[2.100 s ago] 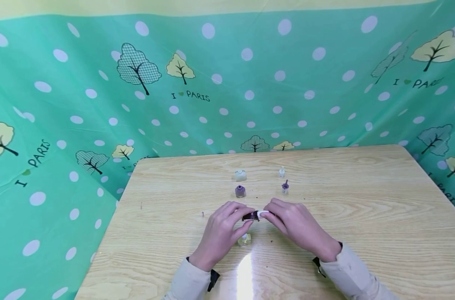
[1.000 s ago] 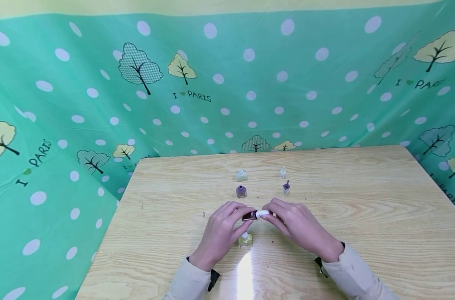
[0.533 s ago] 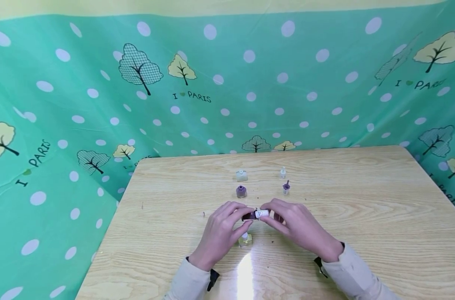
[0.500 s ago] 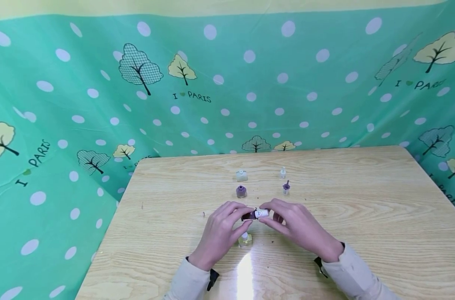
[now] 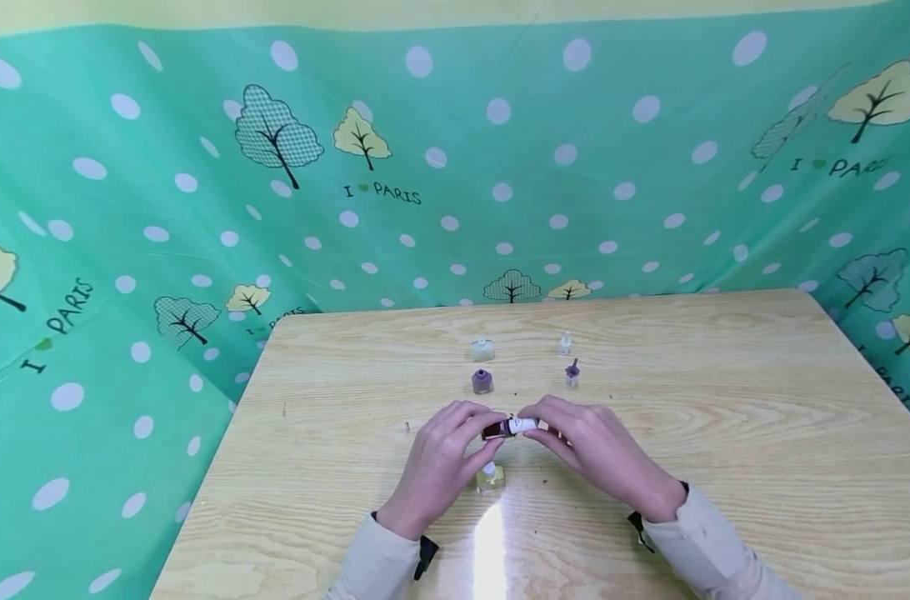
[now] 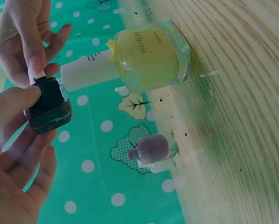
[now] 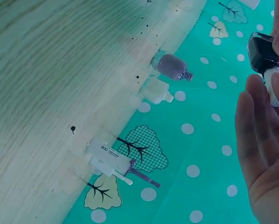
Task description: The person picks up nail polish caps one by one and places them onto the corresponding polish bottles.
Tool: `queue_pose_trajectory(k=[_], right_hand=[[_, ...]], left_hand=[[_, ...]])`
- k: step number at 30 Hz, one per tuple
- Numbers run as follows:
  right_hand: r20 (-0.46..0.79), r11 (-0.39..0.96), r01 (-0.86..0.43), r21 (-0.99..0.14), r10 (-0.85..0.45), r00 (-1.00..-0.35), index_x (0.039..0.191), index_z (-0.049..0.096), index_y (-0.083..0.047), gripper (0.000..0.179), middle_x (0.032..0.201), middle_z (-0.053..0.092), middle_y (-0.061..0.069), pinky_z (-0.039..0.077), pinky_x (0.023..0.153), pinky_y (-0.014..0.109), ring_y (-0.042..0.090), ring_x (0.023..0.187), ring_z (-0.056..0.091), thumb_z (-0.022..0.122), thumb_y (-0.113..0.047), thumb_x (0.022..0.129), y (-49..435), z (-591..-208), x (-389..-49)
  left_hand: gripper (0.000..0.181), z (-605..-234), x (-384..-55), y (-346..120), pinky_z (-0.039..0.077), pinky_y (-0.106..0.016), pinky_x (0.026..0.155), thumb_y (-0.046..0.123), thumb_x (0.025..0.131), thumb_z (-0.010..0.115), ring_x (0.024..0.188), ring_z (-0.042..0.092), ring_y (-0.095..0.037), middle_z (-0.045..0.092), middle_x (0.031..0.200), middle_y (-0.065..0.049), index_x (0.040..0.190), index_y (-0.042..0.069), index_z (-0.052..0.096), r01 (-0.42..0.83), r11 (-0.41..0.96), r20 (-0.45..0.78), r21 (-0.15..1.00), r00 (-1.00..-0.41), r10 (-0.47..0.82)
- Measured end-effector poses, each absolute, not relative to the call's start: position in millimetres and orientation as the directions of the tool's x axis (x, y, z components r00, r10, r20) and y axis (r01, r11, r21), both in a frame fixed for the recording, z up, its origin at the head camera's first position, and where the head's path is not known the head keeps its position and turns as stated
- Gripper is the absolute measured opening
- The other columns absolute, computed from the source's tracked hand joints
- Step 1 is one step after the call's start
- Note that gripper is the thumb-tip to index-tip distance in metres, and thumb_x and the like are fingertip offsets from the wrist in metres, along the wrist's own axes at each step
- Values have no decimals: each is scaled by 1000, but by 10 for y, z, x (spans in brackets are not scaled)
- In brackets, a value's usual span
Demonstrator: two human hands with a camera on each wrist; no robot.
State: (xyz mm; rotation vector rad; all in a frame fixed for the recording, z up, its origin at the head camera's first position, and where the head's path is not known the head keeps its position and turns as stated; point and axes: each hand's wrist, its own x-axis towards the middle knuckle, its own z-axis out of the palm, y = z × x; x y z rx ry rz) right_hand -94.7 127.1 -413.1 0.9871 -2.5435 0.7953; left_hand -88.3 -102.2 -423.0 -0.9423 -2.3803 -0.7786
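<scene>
My left hand point(image 5: 442, 454) holds a dark nail polish bottle point(image 5: 495, 430) by its glass, thumb on one side and fingers on the other. The bottle lies sideways, its neck toward the right. Its white cap point(image 5: 523, 425) is pinched by the thumb and fingers of my right hand point(image 5: 593, 437), and cap and bottle meet at the neck in the right wrist view. Just below the hands stands a yellow nail polish bottle point(image 6: 151, 58) with a white cap on. Beyond them an uncapped purple nail polish bottle point(image 5: 482, 382) stands on the table.
A pale clear uncapped bottle point(image 5: 482, 351) stands behind the purple one. To their right, a purple-coated brush cap point(image 5: 572, 377) and a white brush cap point(image 5: 565, 345) stand brush up. Small dark specks dot the wooden table point(image 5: 687, 367). A green dotted curtain point(image 5: 455, 167) hangs behind.
The right fingers have shifted around the white cap, and its printed side has turned into view. The cap now sits in line with the bottle. The left hand has barely moved.
</scene>
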Motion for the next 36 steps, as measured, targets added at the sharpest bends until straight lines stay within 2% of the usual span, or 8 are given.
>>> queue_pose_trajectory(k=[8,12,16,19,22,28,32,36], right_hand=[[408,631,-645,-431,-502,-763,99,70,-21,7,82,62,-16,39,50,12,-8,58,44,66,-26,96,1253,-4129,-924],[368,636,-594,-492,-466,-805,92,71,-22,14,76,61,-17,38,49,14,-7,56,42,62,-30,99,1240,-4149,-923],[334,629,-545,-554,-432,-838,85,70,-23,22,66,51,-19,36,46,17,-5,52,38,58,-32,101,1229,-4160,-925],[329,627,-528,-573,-414,-849,85,70,-23,23,64,48,-19,37,46,18,-5,52,37,57,-32,101,1224,-4159,-923],[327,621,-519,-588,-405,-854,94,73,-19,20,70,57,-17,42,51,17,-6,56,44,60,-33,100,1230,-4157,-915],[399,564,-623,-543,-479,-782,116,68,-13,29,91,68,-10,53,60,18,-5,69,57,73,-26,91,1263,-4160,-912],[477,531,-701,-476,-514,-713,115,68,-15,29,96,70,-9,53,61,16,-3,73,59,75,-12,87,1268,-4175,-924],[491,544,-712,-443,-517,-701,111,70,-18,26,97,71,-10,50,60,15,-4,72,58,75,-10,87,1264,-4173,-929]], left_hand=[[26,-4210,-863,-1008,54,-19,83,15,84,79,92,65,-8,70,103,4,109,13,72,729,612,599,307,-648,471],[26,-4207,-855,-1002,54,-20,84,15,83,80,93,65,-9,69,104,4,109,13,73,733,615,601,291,-640,478],[25,-4214,-851,-997,54,-20,83,14,83,80,92,65,-9,69,103,4,108,13,73,738,613,606,283,-633,481],[25,-4214,-845,-997,54,-20,83,15,84,79,93,65,-9,69,104,4,108,13,72,740,609,610,285,-631,480],[25,-4213,-844,-1002,54,-21,84,16,86,78,94,65,-9,69,105,4,110,13,72,740,608,610,287,-631,479],[26,-4231,-863,-1019,54,-23,84,16,85,79,93,65,-10,69,105,3,109,12,72,746,610,626,269,-617,478],[26,-4246,-878,-1025,54,-22,83,16,83,79,92,65,-10,69,104,3,109,12,72,758,601,644,255,-596,479],[26,-4250,-882,-1023,54,-22,82,16,83,80,91,65,-10,69,103,3,108,12,72,761,599,648,250,-591,481]])
